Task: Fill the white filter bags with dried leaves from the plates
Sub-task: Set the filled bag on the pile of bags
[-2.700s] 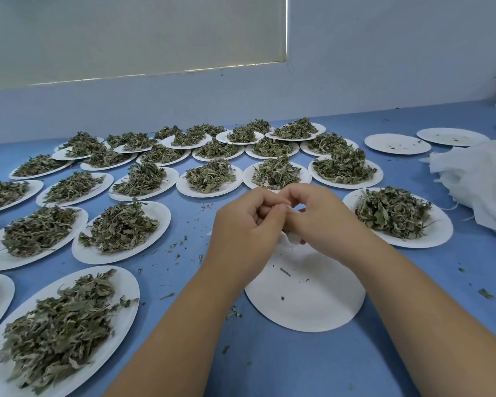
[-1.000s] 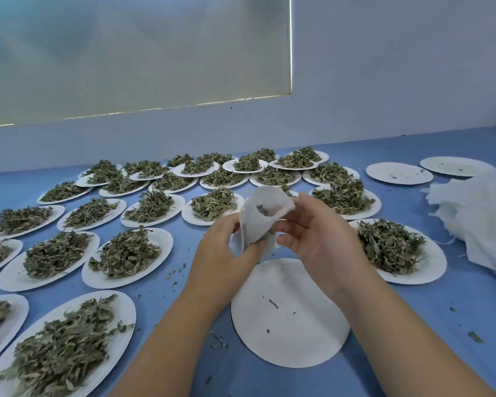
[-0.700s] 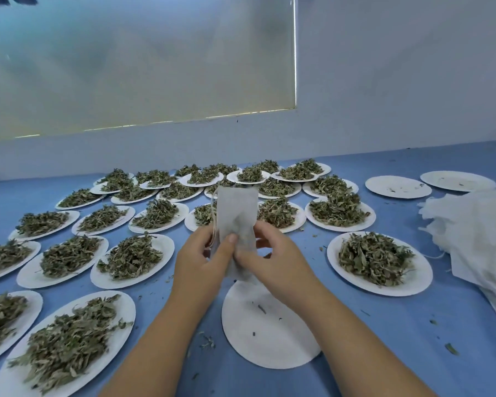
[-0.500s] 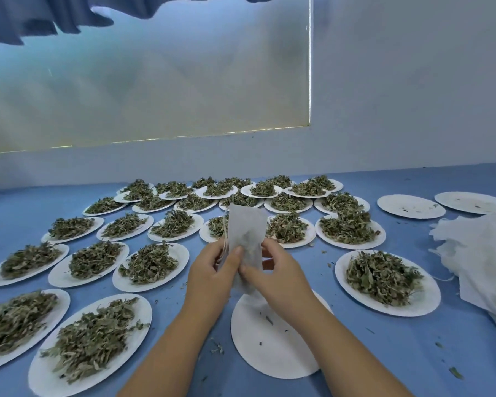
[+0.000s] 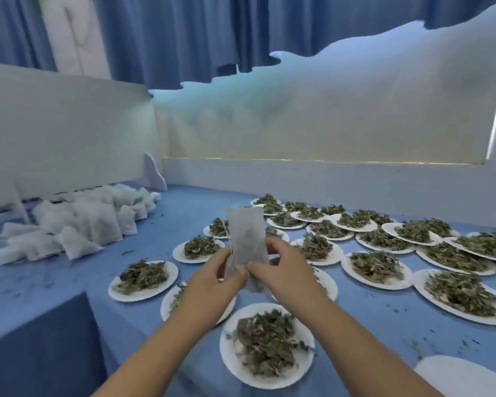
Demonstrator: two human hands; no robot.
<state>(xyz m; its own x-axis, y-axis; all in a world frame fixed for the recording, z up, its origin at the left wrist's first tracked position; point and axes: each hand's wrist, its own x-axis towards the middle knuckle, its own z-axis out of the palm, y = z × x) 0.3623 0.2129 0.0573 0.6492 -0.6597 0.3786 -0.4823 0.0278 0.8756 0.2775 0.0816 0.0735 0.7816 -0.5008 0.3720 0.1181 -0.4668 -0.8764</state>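
Left hand (image 5: 212, 285) and right hand (image 5: 287, 270) are both clamped on one bag (image 5: 246, 236), pinched at its lower part between thumbs and fingers, the two thumbs almost touching. The bag is held upright in the air, above the plates and clear of them. Dark leaf matter shows faintly through the thin white material, so it is judged to be filled. Whether the top is closed cannot be told, as the frame is blurred. Directly under the forearms lies the near plate (image 5: 229, 356), heaped with leaves (image 5: 265, 339). More heaped plates (image 5: 375, 282) are spread to the right and behind, close together. An empty plate (image 5: 464, 376) is cut by the lower right corner. Loose crumbs are scattered on the blue desk (image 5: 69, 282). A pile (image 5: 78, 224) of stuffed bags lies far left against the wall, well apart from the hands. Risks noted: if the top is not drawn shut, leaves could be spilled by any tilt on the way to the pile. The material looks flimsy, and a hard pull between the two pinches could tear it. The near plate could be clipped by a lowered forearm and its heap scattered. If the bag is thrown rather than carried, it could fall short onto the plates or go off the desk edge at lower left.
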